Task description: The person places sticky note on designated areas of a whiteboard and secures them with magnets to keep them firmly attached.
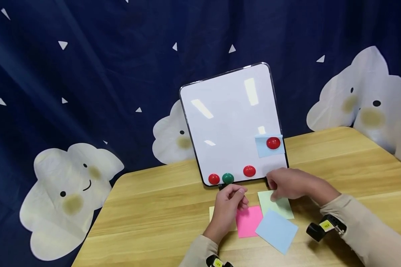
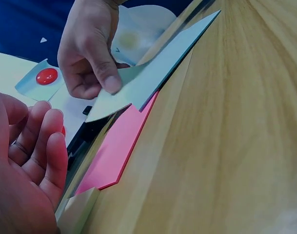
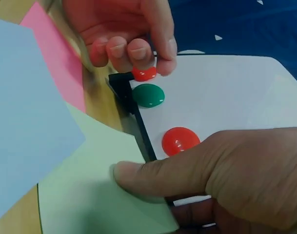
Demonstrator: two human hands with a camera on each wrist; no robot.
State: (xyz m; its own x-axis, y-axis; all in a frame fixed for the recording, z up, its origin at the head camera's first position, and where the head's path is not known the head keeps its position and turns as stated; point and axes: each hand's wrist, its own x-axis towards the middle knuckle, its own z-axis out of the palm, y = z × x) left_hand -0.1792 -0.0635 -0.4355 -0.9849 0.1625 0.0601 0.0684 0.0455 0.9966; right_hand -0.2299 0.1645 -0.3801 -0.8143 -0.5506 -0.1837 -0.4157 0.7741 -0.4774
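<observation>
My right hand [image 1: 292, 183] pinches a pale green sticky note pad [image 1: 280, 208] near its edge, thumb on top and fingers curled beneath. In the left wrist view the gripped end of the green note [image 2: 107, 105] bends up off the table. My left hand [image 1: 226, 207] hovers over a yellow pad [image 1: 233, 224] and the corner of a pink pad [image 1: 248, 223], its fingers loosely curled round nothing. A light blue pad [image 1: 277, 230] overlaps the green one. Behind the hands stands a whiteboard [image 1: 227, 122].
On the board a red magnet [image 1: 273, 143] lies over a light blue note [image 1: 262, 149]. Along its lower edge sit a red magnet [image 1: 214, 179], a green magnet [image 1: 228, 178] and another red magnet [image 1: 249, 171]. Behind the wooden table [image 1: 147, 215] hangs a dark blue curtain [image 1: 97, 74].
</observation>
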